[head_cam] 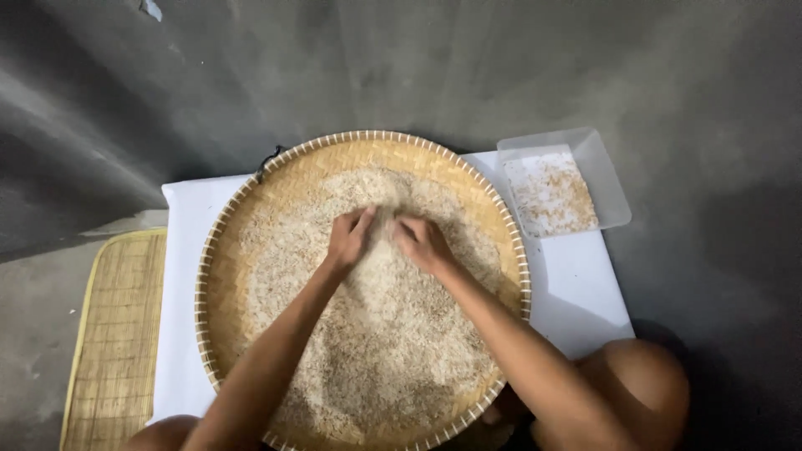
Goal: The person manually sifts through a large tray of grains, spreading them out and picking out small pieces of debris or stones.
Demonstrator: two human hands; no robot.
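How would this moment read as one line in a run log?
left hand: in rice | right hand: in rice | woven tray: on white cloth | clear container: right of tray

Pale beige rice (376, 334) is spread over a tan woven bamboo tray (251, 225) rimmed in white-and-tan stripes. A white cloth (576, 284), a clear plastic container (601, 167), a straw-yellow mat (117, 334) and grey floor (710, 83) are seen.

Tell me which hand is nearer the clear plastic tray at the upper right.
Right. The right hand lies in the grain nearer the clear plastic tray; the left hand sits just beyond it, farther away.
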